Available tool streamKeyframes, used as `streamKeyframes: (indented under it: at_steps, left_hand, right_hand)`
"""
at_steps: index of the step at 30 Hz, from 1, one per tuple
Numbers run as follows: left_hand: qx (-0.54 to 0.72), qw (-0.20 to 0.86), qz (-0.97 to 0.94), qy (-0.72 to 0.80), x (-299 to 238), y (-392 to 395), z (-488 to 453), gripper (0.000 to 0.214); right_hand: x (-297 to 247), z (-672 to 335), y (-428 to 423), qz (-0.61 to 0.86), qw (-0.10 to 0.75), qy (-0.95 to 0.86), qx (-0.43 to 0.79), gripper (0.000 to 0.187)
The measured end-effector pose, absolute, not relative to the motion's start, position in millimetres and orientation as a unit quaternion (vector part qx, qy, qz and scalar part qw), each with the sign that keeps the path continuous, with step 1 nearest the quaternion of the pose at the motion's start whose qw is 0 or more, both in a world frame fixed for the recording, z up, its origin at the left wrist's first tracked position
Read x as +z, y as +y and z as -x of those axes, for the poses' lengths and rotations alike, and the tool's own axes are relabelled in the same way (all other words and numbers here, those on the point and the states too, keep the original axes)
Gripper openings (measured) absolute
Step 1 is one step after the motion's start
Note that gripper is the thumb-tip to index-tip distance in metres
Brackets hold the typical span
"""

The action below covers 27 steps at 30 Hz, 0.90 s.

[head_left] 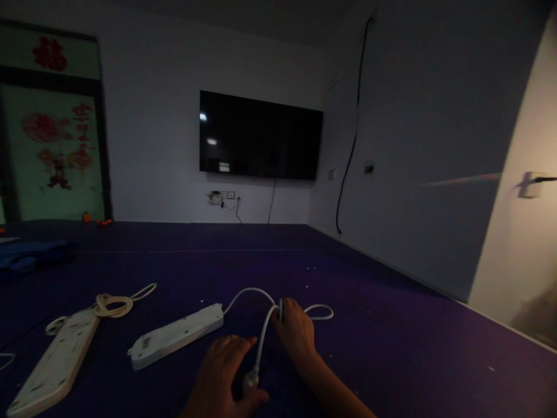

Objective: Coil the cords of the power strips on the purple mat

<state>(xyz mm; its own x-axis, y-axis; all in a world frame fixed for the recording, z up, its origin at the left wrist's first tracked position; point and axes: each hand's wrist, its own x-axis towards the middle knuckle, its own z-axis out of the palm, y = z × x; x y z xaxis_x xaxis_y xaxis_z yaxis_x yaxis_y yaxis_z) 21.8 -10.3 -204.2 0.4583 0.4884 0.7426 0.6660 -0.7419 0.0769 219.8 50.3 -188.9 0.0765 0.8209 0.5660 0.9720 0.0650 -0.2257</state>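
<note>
A white power strip (178, 334) lies on the dark purple surface, its white cord (250, 289) arching from the right end to my right hand (296, 330). That hand is closed around the gathered cord, and a loop sticks out past it on the right. A small greyish piece shows upright at its fingers; I cannot make out what it is. From there the cord runs down to a plug (251, 381) near the bottom edge. My left hand (224, 371) is beside the plug, thumb and fingers apart around it; whether the thumb touches it is unclear.
A second power strip (58, 360) with a coiled cream cord (114, 305) lies at the left. Blue cloth (30, 255) rests farther back, and small orange things (104, 222) sit near the door. A television (261, 136) hangs on the far wall; a black cable (351, 151) hangs at the right.
</note>
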Motion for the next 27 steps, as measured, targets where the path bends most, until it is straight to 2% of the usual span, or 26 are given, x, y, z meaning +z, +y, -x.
streamKeyframes:
  at_steps: [3,4,6,13,20,27]
  left_hand:
    - [-0.396,0.048,0.849,-0.346,-211.1,-16.5,-36.5,0.02]
    - [-0.402,0.028,0.845,-0.351,-212.1,-15.7,-36.9,0.016]
    - [-0.433,0.015,0.822,-0.37,-210.2,-11.6,-31.4,0.022]
    - [-0.53,0.065,0.691,-0.488,-187.5,8.6,8.2,0.029]
    - [-0.568,-0.08,0.585,-0.574,-190.0,18.3,12.5,0.039]
    - [-0.595,-0.14,0.581,-0.537,-187.6,12.6,5.3,0.041]
  right_hand:
    - [-187.7,-213.5,45.7,0.658,0.289,-0.684,-0.126,0.009]
    - [-187.3,-211.9,43.9,0.65,0.289,-0.692,-0.122,0.008]
    - [-185.9,-209.4,40.1,0.629,0.293,-0.711,-0.112,0.008]
    - [-181.9,-198.8,26.1,0.543,0.303,-0.779,-0.084,0.009]
    - [-189.1,-187.1,12.6,0.484,0.332,-0.805,0.087,0.046]
    - [-193.8,-183.8,10.0,0.502,0.36,-0.778,0.114,0.039]
